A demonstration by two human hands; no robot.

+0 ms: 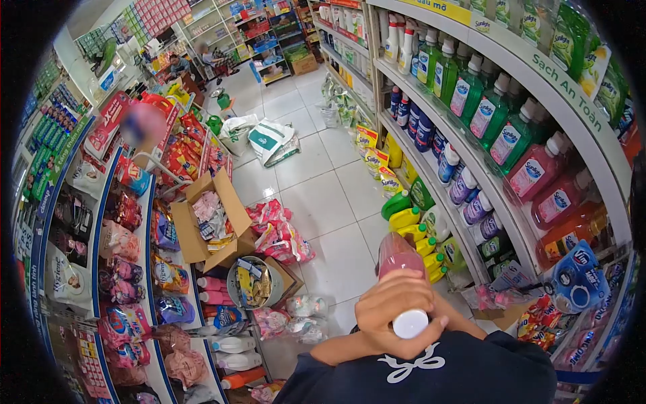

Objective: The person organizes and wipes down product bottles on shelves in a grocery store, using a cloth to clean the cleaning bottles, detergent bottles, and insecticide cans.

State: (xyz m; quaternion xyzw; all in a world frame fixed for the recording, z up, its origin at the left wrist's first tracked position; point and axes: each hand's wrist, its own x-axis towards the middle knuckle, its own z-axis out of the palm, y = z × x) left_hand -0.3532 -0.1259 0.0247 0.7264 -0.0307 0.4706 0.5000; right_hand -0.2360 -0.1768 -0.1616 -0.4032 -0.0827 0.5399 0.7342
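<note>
Head view, low right: left hand (383, 306) curls round a see-through pink plastic bottle (398, 261); right arm's (461, 316) fingers hide, can't tell.

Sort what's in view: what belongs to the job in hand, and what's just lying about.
Job in hand:
- pink bottle with a white cap
- the person's hands, at its capped end

Apparently just lying about:
- open cardboard box
- bucket of packets
- pink bags on the floor
- white-and-green bag
</note>
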